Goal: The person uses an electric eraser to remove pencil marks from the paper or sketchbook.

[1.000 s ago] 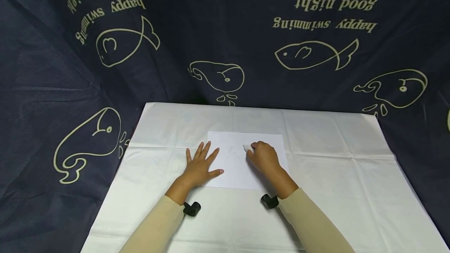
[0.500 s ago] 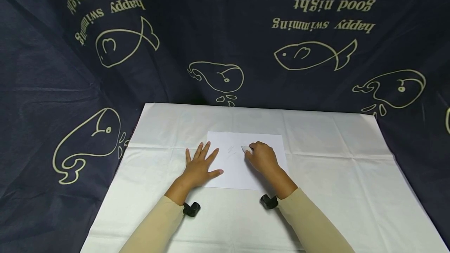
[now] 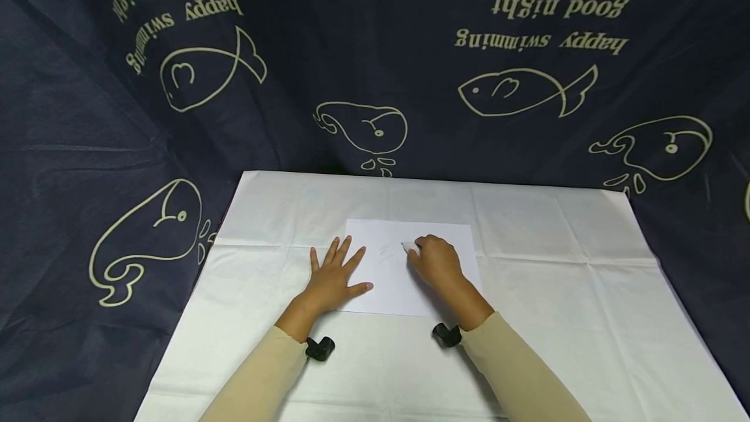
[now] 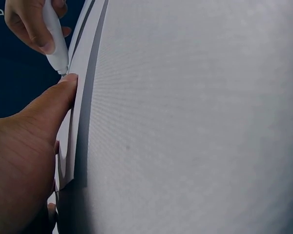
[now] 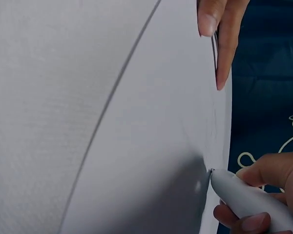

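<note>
A sheet of white paper (image 3: 398, 295) lies on the white cloth, with a few thin grey strokes near its upper middle. My left hand (image 3: 331, 282) rests on the sheet's left side, its fingers spread straight. My right hand (image 3: 441, 264) grips a thick white pen (image 5: 251, 197) that tapers to a small dark tip. In the right wrist view the tip meets the paper's surface. From the left wrist view the pen shows beyond my left thumb (image 4: 63, 95). In the head view my right fingers cover most of the pen.
White cloth (image 3: 562, 318) with fold creases covers the table. Behind and to the sides hangs a dark blue curtain (image 3: 363, 31) with fish, whales and lettering. A small black camera (image 3: 320, 348) sits at my left wrist, another black camera (image 3: 447, 335) at my right.
My right hand and the pen have shifted slightly left over the sheet. The left hand stays in place on the paper.
</note>
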Motion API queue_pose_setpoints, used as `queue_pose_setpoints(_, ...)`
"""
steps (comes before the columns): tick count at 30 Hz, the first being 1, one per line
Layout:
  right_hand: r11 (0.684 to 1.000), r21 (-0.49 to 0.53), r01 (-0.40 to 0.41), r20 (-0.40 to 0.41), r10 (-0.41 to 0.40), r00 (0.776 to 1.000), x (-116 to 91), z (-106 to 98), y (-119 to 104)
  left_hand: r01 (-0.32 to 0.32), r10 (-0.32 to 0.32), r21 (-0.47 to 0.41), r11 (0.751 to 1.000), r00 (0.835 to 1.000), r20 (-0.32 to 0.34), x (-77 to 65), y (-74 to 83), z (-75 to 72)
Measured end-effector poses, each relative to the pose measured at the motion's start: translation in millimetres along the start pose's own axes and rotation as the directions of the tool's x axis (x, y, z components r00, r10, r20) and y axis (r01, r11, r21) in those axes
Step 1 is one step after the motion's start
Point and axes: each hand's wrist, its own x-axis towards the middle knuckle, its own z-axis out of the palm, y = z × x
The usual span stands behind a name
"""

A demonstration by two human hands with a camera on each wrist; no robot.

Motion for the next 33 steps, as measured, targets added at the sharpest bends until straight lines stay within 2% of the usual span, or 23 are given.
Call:
queue_pose_setpoints(17, 0.999, -0.036, 0.027, 0.02, -0.026, 0.999, -0.9, -3.1, -0.8, -0.001, 0.001, -0.008, 1.0, 1.0, -0.004, 0.4, 0.3, -0.2)
queue_pose_setpoints(25, 0.999, -0.022, 0.044, -0.033, -0.045, 0.998, -2.6, 1.6, 0.3, -0.01, 0.01, -0.017, 1.0, 0.999, -0.031, -0.7, -2.0, 3.5)
queue_pose_setpoints(33, 0.999, 0.042, 0.032, -0.011, -0.032, 0.999, -9.1, 2.0, -1.5, 0.008, -0.008, 0.001, 1.0, 1.0, -0.006, 1.3, 0.1, 2.0)
